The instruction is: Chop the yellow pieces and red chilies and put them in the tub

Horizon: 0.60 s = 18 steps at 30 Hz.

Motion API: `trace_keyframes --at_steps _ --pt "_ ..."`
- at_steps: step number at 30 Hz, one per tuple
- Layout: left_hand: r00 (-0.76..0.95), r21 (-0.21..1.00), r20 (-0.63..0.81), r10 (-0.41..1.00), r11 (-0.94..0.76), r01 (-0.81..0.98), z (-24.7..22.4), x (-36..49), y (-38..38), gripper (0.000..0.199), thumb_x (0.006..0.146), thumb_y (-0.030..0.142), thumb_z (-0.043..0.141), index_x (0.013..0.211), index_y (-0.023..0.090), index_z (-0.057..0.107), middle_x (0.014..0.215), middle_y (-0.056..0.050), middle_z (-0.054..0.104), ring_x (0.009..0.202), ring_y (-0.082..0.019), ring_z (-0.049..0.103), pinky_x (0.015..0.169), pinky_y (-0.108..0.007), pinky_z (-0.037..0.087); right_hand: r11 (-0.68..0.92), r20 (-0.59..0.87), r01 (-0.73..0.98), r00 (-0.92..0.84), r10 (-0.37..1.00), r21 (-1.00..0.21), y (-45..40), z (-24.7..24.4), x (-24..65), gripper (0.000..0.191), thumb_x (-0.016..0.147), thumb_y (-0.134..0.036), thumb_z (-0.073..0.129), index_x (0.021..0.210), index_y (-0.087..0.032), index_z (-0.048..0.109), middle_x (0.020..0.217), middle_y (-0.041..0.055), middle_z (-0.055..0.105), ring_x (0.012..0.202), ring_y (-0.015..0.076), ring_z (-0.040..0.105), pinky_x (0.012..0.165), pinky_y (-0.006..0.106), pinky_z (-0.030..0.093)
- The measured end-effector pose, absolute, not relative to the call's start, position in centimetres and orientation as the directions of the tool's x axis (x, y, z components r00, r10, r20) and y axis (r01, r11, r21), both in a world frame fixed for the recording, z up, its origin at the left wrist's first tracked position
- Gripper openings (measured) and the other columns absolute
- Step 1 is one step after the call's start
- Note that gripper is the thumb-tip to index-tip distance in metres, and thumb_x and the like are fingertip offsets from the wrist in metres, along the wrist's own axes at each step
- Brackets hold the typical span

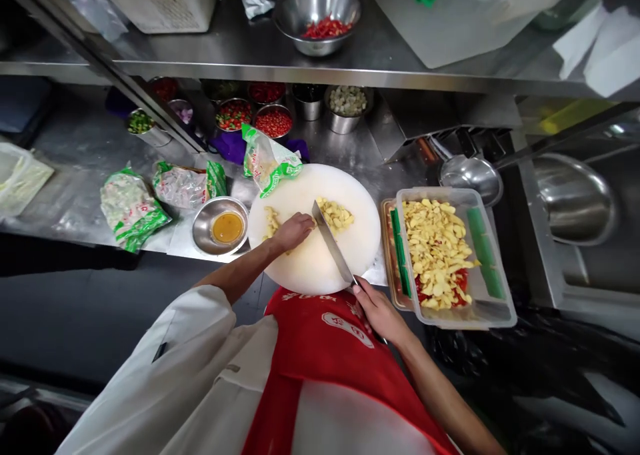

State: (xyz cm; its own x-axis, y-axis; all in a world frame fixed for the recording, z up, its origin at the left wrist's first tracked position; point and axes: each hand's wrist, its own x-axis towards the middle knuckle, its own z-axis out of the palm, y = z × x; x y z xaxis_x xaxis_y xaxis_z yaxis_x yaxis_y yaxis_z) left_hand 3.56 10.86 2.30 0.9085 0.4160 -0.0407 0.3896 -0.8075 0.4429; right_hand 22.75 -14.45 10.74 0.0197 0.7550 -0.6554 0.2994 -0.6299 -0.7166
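A round white cutting board lies on the steel counter before me. My right hand grips the handle of a kitchen knife, its blade slanting across the board with the tip pointing away. Left of the blade, my left hand is closed with its fingers bent down on the board, pressing a piece of ginger that is mostly hidden beneath them. Just beyond the knife tip sits a pile of pale yellow ginger slices. Knobbly ginger pieces lie at the board's left side.
To the right, a clear plastic tub holds many yellow slices over something red. A steel bowl with brown liquid touches the board's left side. Green-and-white plastic bags lie farther left. A steel shelf overhangs several ingredient cups.
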Motion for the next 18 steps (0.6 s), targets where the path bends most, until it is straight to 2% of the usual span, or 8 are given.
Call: trace_keyframes --at_steps 9,12,15,18 --pt "0.960 0.449 0.060 0.273 -0.867 0.218 2.6 3.7 12.1 0.021 0.090 0.011 0.046 0.098 0.014 0.065 0.103 -0.012 0.066 0.103 -0.024 0.059 0.100 -0.040 0.045 -0.457 -0.549 0.558 0.003 0.836 -0.693 -13.1 12.0 24.5 0.061 0.098 -0.060 0.028 0.142 -0.024 0.050 0.064 0.0007 0.062 0.056 0.0233 0.062 0.063 0.035 0.051" --pt "0.962 0.409 0.039 0.270 -0.883 0.231 3.5 4.0 11.3 0.023 0.089 0.008 0.045 0.093 0.014 0.066 0.104 -0.014 0.068 0.106 -0.025 0.059 0.103 -0.039 0.045 -0.512 -0.599 0.518 0.000 0.801 -0.685 -12.9 10.9 24.9 0.063 0.096 -0.062 0.031 0.143 -0.023 0.047 0.058 -0.0006 0.058 0.046 0.0229 0.058 0.056 0.035 0.050" --pt "0.966 0.351 -0.015 0.259 -0.903 0.247 3.7 4.2 11.5 0.019 0.085 0.011 0.057 0.099 0.019 0.067 0.110 -0.009 0.070 0.110 -0.020 0.060 0.106 -0.028 0.044 -0.522 -0.621 0.501 -0.041 0.782 -0.690 -12.1 8.9 24.9 0.070 0.095 -0.064 0.023 0.143 -0.017 0.042 0.053 -0.0023 0.051 0.038 0.0229 0.053 0.044 0.035 0.046" --pt "0.968 0.309 -0.030 0.249 -0.919 0.246 3.2 3.9 12.0 0.020 0.085 0.011 0.056 0.100 0.018 0.067 0.109 -0.011 0.069 0.109 -0.021 0.060 0.106 -0.030 0.045 -0.536 -0.628 0.484 -0.037 0.777 -0.692 -11.3 7.5 24.8 0.069 0.093 -0.067 0.026 0.142 -0.021 0.042 0.052 -0.0038 0.050 0.036 0.0222 0.052 0.037 0.033 0.043"
